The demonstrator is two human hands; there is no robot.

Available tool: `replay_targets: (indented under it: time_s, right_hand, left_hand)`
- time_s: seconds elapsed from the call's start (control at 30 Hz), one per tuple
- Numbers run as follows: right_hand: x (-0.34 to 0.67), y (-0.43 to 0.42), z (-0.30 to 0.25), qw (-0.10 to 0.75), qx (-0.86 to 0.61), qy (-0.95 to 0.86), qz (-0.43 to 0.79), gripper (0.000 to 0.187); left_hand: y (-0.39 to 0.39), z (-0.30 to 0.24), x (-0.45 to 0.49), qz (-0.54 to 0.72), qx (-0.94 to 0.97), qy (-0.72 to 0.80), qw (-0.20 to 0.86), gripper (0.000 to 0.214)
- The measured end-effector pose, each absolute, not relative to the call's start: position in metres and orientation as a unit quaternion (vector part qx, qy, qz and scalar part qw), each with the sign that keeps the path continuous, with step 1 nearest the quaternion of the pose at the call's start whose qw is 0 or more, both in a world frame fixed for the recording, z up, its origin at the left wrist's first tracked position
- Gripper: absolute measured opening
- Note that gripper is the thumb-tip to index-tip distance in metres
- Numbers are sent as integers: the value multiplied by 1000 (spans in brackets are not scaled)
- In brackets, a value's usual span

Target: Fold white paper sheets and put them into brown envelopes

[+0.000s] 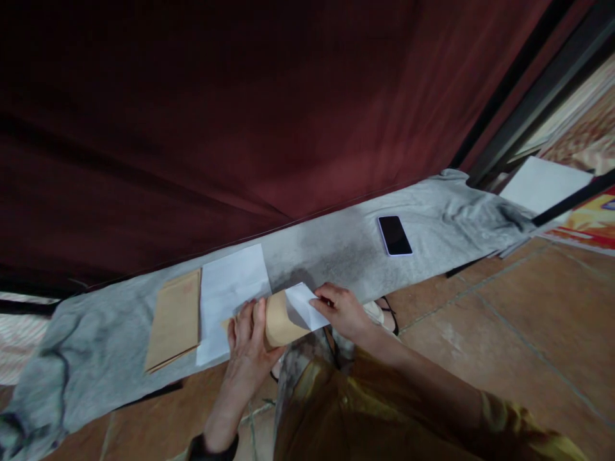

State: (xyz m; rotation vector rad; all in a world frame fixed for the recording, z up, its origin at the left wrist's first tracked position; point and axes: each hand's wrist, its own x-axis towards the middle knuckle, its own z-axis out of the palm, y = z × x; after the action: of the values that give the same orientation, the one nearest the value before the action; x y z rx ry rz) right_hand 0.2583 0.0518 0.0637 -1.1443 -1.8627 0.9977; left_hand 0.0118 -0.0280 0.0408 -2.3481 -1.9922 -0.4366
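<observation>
A brown paper envelope (282,322) is bowed between my hands, just above the near edge of the cloth-covered bench. My left hand (250,333) grips its left end, thumb below and fingers on top. A folded white sheet of paper (305,305) sticks out of the envelope's right end, partly inside it. My right hand (342,308) pinches the outer edge of that sheet between thumb and fingers. How deep the paper sits in the envelope is hidden. Left of my hands lie white paper sheets (230,282) and a stack of brown envelopes (175,317).
A phone (395,235) with a dark screen lies on the grey cloth (331,250) to the right. Behind the bench hangs a dark red curtain (288,128). A white box-like object (542,184) stands at far right. Tiled floor (504,326) shows below.
</observation>
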Motion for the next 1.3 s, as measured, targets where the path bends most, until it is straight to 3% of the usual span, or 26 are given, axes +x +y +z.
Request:
replay_targets:
  time_s: [0.13,0.37,0.57,0.8,0.97,1.07,1.13,1.23,1.3]
  right_hand:
    - [255,44,58,357,-432,-747,359,25]
    - [248,43,47,322,-471,-756,321,22]
    - [248,44,36,352,-538,-715,276,8]
    - [249,54,26,374,-510,-652,417,20]
    - [248,64,16,445,-521,-589,427,22]
    - [245,70,7,490,-537,-523,445,22]
    - [242,73,2,510,-541,-482,464,21]
    - [237,74,-4,522,-540,-440,492,18]
    - [233,73,-7,527,-540,-425,500,17]
  left_hand:
    - [-27,42,13,-140,-754,-641,7,102]
    - [-18,47,21,-142,-776,-614,8,99]
    - [-7,54,29,-123,-792,-598,3,96]
    - [8,65,33,-115,-810,-576,-11,95]
    - [-3,60,39,-257,-724,-640,-27,97]
    - [-23,43,62,-417,-533,-720,-153,83]
    - [-33,31,85,-492,-375,-722,-310,68]
    - [-33,23,120,-551,-165,-620,-534,51]
    - [-24,24,138,-577,-113,-549,-594,40]
